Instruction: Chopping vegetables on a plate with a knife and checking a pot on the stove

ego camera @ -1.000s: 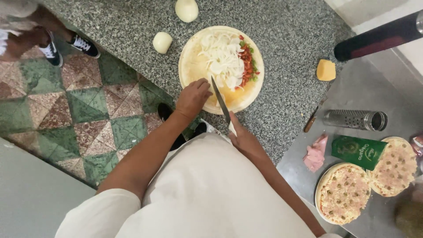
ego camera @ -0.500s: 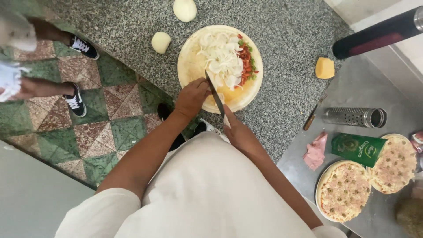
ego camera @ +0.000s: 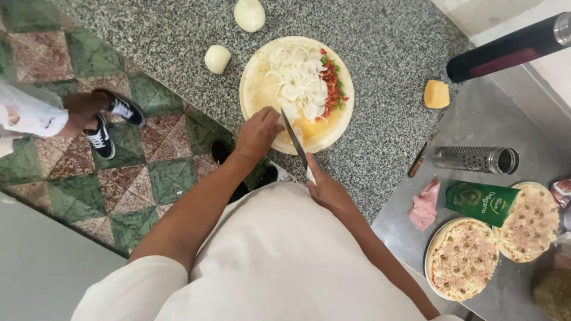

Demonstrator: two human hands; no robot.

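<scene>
A round wooden cutting board (ego camera: 256, 89) lies on the grey granite counter, carrying a heap of sliced white onion (ego camera: 297, 86) and a strip of chopped red and green peppers (ego camera: 331, 83). My left hand (ego camera: 257, 134) rests on the board's near edge with its fingers curled over something small and pale. My right hand (ego camera: 326, 189) grips the white handle of a kitchen knife (ego camera: 294, 142), whose blade points up onto the board right beside my left hand.
Two peeled onions (ego camera: 217, 58) (ego camera: 249, 14) sit beyond the board. To the right are a cheese block (ego camera: 436, 94), dark bottle (ego camera: 505, 50), metal grater (ego camera: 476, 159), ham slices (ego camera: 424, 205), green packet (ego camera: 482, 199) and two topped pizzas (ego camera: 463, 258). Another person's legs (ego camera: 89, 116) stand on the tiled floor.
The knife blade has swung from the board's near rim up next to my left hand. The other person's feet have shifted on the tiles.
</scene>
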